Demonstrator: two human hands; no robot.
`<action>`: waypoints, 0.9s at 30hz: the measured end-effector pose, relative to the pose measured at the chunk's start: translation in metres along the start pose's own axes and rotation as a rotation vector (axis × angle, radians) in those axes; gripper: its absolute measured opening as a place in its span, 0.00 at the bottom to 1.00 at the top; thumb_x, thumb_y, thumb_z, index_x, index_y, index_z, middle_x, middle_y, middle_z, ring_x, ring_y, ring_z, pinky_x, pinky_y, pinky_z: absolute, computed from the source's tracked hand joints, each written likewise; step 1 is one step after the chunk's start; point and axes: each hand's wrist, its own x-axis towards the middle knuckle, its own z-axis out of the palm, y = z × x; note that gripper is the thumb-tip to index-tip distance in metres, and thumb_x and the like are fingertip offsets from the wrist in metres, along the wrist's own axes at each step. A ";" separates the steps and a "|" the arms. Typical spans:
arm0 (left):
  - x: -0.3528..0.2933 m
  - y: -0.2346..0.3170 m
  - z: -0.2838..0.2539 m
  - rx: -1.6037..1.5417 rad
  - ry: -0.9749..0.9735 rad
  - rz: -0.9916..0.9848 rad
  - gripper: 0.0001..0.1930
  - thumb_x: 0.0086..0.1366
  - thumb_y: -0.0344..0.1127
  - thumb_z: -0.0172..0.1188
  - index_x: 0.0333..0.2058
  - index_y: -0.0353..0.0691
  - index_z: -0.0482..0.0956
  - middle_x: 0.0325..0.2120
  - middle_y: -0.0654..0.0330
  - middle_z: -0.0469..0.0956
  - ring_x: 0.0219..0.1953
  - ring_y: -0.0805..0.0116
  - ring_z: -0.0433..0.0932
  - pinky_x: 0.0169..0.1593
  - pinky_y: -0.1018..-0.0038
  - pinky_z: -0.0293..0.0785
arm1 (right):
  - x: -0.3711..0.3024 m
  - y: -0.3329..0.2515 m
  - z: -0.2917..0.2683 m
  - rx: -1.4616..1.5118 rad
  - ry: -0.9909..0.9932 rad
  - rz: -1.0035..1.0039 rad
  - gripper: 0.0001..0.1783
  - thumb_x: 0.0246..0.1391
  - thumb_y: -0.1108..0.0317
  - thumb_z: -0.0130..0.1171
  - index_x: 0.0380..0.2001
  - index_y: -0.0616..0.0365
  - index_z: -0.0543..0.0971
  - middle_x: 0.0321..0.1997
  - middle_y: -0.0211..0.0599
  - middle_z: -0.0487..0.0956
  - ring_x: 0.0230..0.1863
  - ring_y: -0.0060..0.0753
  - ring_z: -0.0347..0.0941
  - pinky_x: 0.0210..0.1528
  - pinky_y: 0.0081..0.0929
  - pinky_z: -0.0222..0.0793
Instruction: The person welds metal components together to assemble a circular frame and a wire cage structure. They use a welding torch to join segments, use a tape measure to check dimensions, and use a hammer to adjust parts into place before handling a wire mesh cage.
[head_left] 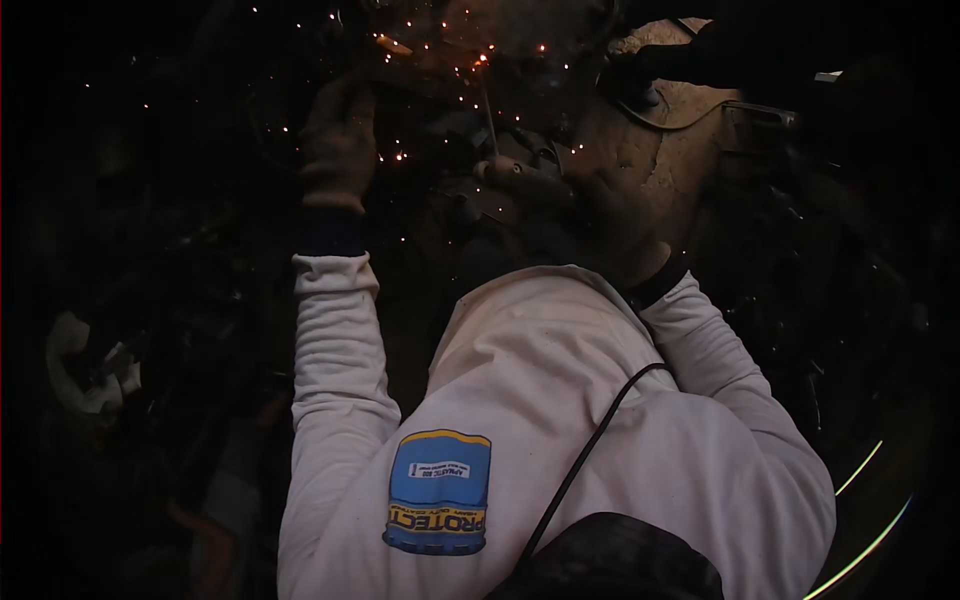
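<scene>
My right hand (pixel 625 225), gloved and mostly in shadow, is closed round a welding electrode holder (pixel 520 176). A thin welding rod (pixel 489 115) rises from the holder's jaw, and its far tip glows orange where sparks fly off in all directions. To the left, my left hand (pixel 338 145), in a light knitted glove with a dark cuff, reaches forward to the dark metal work near the sparks. Its fingers fade into the dark, so what they touch cannot be made out. Smoke hangs around the glowing tip.
A cable (pixel 680 126) curves over a lit brownish patch of ground (pixel 690 105) at the upper right, beside dark shapes. Pale crumpled scraps (pixel 95 375) lie at the left. A black cord (pixel 590 440) crosses my white shirt (pixel 640 460). Most surroundings are too dark to read.
</scene>
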 end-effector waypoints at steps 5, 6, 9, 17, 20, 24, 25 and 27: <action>0.000 0.002 0.004 -0.112 0.004 -0.049 0.13 0.70 0.36 0.62 0.50 0.38 0.82 0.45 0.56 0.85 0.48 0.66 0.82 0.53 0.70 0.77 | -0.004 0.001 0.003 -0.077 -0.019 0.068 0.26 0.45 0.58 0.74 0.48 0.51 0.79 0.38 0.40 0.79 0.33 0.48 0.82 0.32 0.39 0.77; 0.000 0.002 0.004 -0.105 0.007 -0.057 0.13 0.70 0.36 0.62 0.50 0.39 0.82 0.45 0.56 0.85 0.48 0.66 0.82 0.53 0.70 0.77 | -0.004 0.001 0.004 -0.084 -0.019 0.076 0.26 0.46 0.57 0.74 0.48 0.51 0.79 0.37 0.40 0.79 0.32 0.48 0.82 0.31 0.39 0.77; -0.001 0.002 0.004 -0.077 0.016 -0.078 0.14 0.69 0.36 0.62 0.50 0.39 0.82 0.44 0.56 0.85 0.47 0.66 0.83 0.52 0.71 0.77 | -0.002 0.001 0.002 -0.084 -0.047 0.086 0.25 0.47 0.59 0.73 0.48 0.51 0.79 0.37 0.41 0.79 0.33 0.48 0.81 0.32 0.39 0.77; -0.001 0.009 0.001 -0.028 0.009 -0.111 0.14 0.68 0.35 0.62 0.51 0.39 0.82 0.44 0.57 0.85 0.39 0.70 0.82 0.47 0.71 0.79 | 0.001 0.007 0.002 -0.074 -0.101 0.116 0.23 0.47 0.64 0.71 0.48 0.52 0.78 0.37 0.42 0.79 0.35 0.49 0.80 0.35 0.40 0.76; -0.001 0.009 0.002 -0.050 0.001 -0.118 0.14 0.69 0.34 0.61 0.51 0.39 0.81 0.44 0.58 0.85 0.40 0.70 0.82 0.47 0.71 0.78 | 0.004 0.008 0.002 -0.071 -0.106 0.116 0.23 0.47 0.64 0.71 0.48 0.52 0.78 0.37 0.42 0.79 0.35 0.49 0.81 0.35 0.40 0.77; 0.000 0.003 0.002 -0.038 0.007 -0.059 0.14 0.69 0.34 0.61 0.51 0.39 0.81 0.44 0.58 0.85 0.42 0.70 0.82 0.49 0.72 0.78 | 0.005 0.006 0.003 -0.093 -0.099 0.115 0.22 0.48 0.64 0.71 0.48 0.51 0.79 0.36 0.42 0.80 0.33 0.50 0.81 0.33 0.42 0.77; -0.001 0.004 0.002 -0.049 -0.001 -0.092 0.14 0.69 0.34 0.61 0.51 0.38 0.81 0.44 0.58 0.85 0.43 0.69 0.82 0.49 0.72 0.78 | 0.005 0.007 0.003 -0.090 -0.104 0.118 0.22 0.48 0.64 0.71 0.48 0.51 0.79 0.36 0.42 0.80 0.33 0.50 0.81 0.33 0.42 0.77; -0.001 0.008 0.001 -0.065 -0.008 -0.126 0.14 0.69 0.34 0.61 0.51 0.38 0.81 0.45 0.58 0.85 0.44 0.69 0.82 0.49 0.72 0.78 | 0.005 0.007 0.002 -0.086 -0.115 0.123 0.22 0.48 0.63 0.71 0.47 0.51 0.79 0.36 0.42 0.80 0.33 0.50 0.81 0.33 0.42 0.77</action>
